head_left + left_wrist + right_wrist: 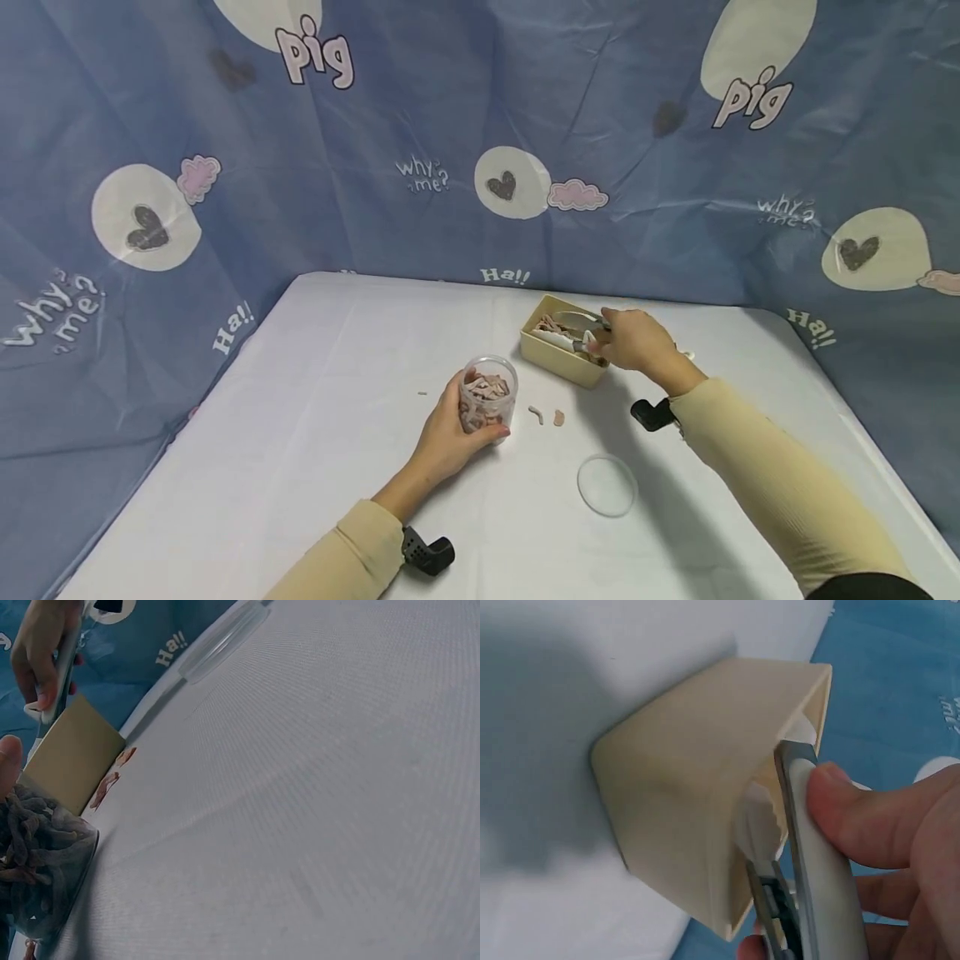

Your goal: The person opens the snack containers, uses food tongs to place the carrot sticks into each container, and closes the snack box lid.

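Observation:
My left hand [438, 446] grips a clear plastic jar [504, 421], its fingers and thumb wrapped round the sides. Inside are many brownish-pink strips, and the jar's top has no lid on it. In my right hand [637, 337] is a pair of tongs [821, 855] with pale handles and white scalloped ends. Those ends reach into the beige box [551, 358], among similar strips [546, 323]. Whether the tongs pinch a strip is hidden by the box wall in the right wrist view. The jar [56, 885] stands close beside the box in the left wrist view.
Two loose pieces, a thin strip [536, 414] and a small chunk [558, 417], lie on the white table between jar and box. A clear round lid [581, 479] lies nearer me. A tiny dark bit [422, 393] is left of the jar. Patterned blue cloth [420, 242] hangs behind.

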Motion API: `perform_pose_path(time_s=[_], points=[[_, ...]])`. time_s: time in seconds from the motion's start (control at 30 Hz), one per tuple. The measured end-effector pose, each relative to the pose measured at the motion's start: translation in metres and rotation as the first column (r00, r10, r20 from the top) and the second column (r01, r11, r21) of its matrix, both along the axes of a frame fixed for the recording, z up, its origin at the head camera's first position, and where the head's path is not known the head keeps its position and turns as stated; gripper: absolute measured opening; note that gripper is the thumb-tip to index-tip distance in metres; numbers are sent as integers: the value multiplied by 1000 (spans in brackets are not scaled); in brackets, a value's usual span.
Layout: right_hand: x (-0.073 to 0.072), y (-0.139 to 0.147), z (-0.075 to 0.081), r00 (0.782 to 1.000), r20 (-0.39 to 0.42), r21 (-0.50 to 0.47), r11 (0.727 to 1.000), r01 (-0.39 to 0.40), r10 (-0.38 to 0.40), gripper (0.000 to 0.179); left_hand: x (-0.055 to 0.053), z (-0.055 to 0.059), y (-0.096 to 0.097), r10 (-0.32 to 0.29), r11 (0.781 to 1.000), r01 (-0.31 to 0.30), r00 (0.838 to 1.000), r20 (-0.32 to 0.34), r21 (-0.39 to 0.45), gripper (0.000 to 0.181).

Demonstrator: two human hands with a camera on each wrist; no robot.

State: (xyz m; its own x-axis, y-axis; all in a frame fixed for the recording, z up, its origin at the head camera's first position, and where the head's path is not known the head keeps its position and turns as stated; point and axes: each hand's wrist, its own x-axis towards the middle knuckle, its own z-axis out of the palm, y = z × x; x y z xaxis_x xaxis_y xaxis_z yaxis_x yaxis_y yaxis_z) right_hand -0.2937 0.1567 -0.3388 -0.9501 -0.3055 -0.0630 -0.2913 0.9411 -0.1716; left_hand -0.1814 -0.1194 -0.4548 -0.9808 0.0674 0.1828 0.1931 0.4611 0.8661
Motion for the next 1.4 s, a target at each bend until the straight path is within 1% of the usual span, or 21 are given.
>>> perform_pose_path(time_s=[0.1,0.27,0.33,0.47,0.67,0.83,0.97,1.1,1.23,1.4], points=[[3,0,-3,1000,-14,9,1000,4,-4,54,0,0,0,3,1000,-4,1000,-10,-4,95],[6,0,-2,997,-14,65,995,75,-74,47,0,1,1,12,1000,-12,1000,-8,-2,95],[8,0,-1,995,-5,89,991,103,-103,49,0,1,2,14,1000,-14,1000,-5,-1,95],[11,3,0,992,11,109,986,122,-124,52,-1,-1,2,13,1000,-13,1000,1,-1,96],[10,9,-1,994,29,81,991,103,-106,48,0,-1,2,13,1000,-13,1000,3,-13,96],[6,12,-4,996,22,56,995,84,-85,45,-1,0,2,16,1000,-16,1000,7,-8,96],[6,14,-7,997,20,67,995,77,-79,43,-1,0,3,14,1000,-14,1000,12,-10,96],[10,15,-8,997,26,91,994,67,-69,43,0,0,4,15,1000,-15,1000,12,-18,97],[13,17,-6,998,-10,111,992,61,-60,42,2,0,4,15,1000,-15,1000,18,-19,97],[15,19,-6,998,-34,98,993,59,-56,43,1,1,5,16,1000,-16,1000,10,-21,97]])
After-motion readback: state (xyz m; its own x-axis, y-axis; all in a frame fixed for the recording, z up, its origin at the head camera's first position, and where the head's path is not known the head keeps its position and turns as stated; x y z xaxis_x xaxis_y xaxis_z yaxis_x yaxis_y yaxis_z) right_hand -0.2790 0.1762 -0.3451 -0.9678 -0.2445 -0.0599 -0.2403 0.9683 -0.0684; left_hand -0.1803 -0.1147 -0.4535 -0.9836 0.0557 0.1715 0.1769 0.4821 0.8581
